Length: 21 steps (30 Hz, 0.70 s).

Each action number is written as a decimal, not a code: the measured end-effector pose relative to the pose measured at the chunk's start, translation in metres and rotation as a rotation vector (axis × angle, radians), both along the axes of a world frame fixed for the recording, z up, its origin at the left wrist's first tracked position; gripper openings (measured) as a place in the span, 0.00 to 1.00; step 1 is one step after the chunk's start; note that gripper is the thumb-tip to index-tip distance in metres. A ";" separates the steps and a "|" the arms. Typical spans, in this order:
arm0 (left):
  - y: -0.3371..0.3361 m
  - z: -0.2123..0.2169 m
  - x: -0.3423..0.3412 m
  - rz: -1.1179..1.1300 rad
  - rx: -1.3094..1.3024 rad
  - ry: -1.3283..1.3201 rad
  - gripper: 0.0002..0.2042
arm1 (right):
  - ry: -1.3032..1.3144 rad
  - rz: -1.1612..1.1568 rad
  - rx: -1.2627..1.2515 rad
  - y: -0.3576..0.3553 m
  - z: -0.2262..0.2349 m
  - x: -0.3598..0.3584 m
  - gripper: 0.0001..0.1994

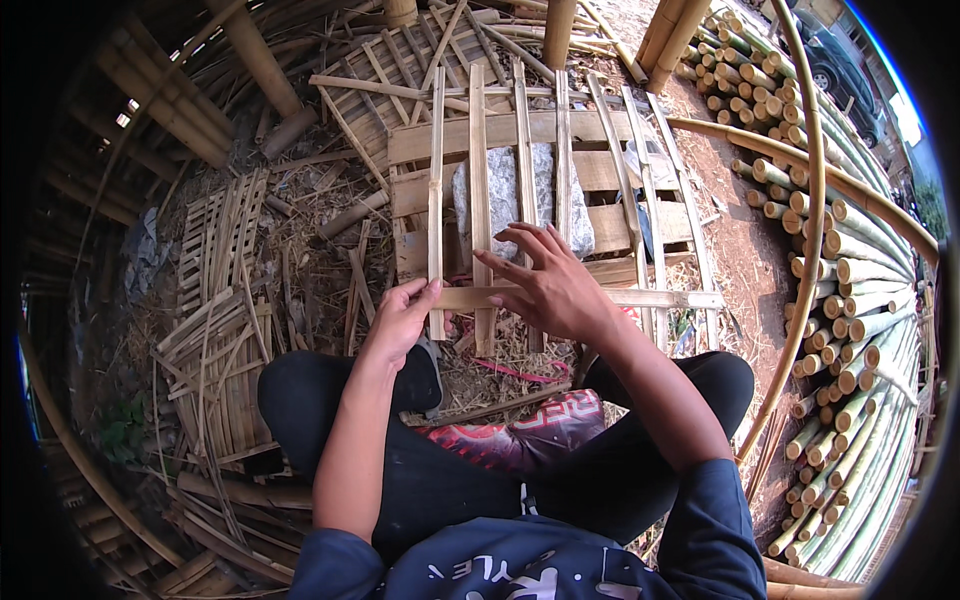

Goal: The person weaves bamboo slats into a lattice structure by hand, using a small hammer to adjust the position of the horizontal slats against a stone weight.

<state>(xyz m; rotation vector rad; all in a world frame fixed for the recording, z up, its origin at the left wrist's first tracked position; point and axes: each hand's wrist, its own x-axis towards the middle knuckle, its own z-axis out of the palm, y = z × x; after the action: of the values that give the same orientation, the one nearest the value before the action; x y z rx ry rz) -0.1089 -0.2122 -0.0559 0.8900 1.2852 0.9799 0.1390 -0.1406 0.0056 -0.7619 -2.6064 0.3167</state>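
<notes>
Your left hand [402, 318] pinches the pale crosswise bamboo slat [600, 297]. Your right hand [548, 285] presses it, fingers spread, across upright slats [479, 180].

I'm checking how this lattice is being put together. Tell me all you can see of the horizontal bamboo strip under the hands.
The horizontal bamboo strip is a flat, pale tan split slat, lying crosswise over the lower ends of the upright slats. It runs from the left hand, which pinches its left end, under the right hand, pressing flat on it, to a free right end.
</notes>
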 end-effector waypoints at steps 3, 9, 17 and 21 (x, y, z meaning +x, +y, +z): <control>0.000 0.000 0.000 0.007 0.016 0.028 0.17 | 0.040 -0.102 0.128 0.008 0.031 0.018 0.27; -0.003 0.000 -0.001 0.014 0.003 0.036 0.18 | 0.128 -0.521 0.125 0.022 0.089 0.097 0.22; -0.001 0.004 0.002 -0.007 -0.020 0.032 0.19 | 0.124 -0.873 0.284 0.036 0.079 0.244 0.20; -0.004 0.005 0.002 0.029 -0.049 0.038 0.19 | 0.115 -0.955 0.104 0.033 0.064 0.267 0.22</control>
<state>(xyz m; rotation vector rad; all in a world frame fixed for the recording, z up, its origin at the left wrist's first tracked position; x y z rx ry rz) -0.1074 -0.2160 -0.0513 0.8581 1.3522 0.9547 0.4061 -0.1073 0.0692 -1.7383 -1.8500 -0.0646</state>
